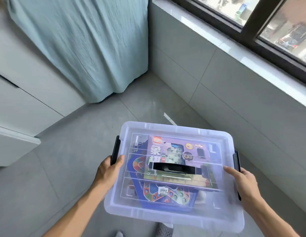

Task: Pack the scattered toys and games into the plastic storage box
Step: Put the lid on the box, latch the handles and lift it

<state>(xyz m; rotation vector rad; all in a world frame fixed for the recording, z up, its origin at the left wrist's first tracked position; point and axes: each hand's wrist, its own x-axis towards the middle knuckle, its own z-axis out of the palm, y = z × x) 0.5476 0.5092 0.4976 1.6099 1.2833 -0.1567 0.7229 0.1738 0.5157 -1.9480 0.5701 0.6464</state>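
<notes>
The packing looks all but finished. The plastic storage box [174,170] fills the lower centre of the frame, held up off the grey floor [63,159] with its clear lid [166,129] on. Through the lid show a purple game box [176,151] and, under it, a blue game board [166,194] with a coloured track. No loose toys lie on the floor that is in view. The left hand [107,170] grips the box's left edge, thumb on the lid beside the black latch [115,149], fingers curled underneath out of sight. The right hand [242,180] clasps the right edge by the other latch [237,161], forefinger stretched flat on the lid. The black handle [174,168] at the lid's centre is untouched. Judging from this, only carrying the box off and setting it down remains, perhaps near the curtain [84,45] in the upper left.
</notes>
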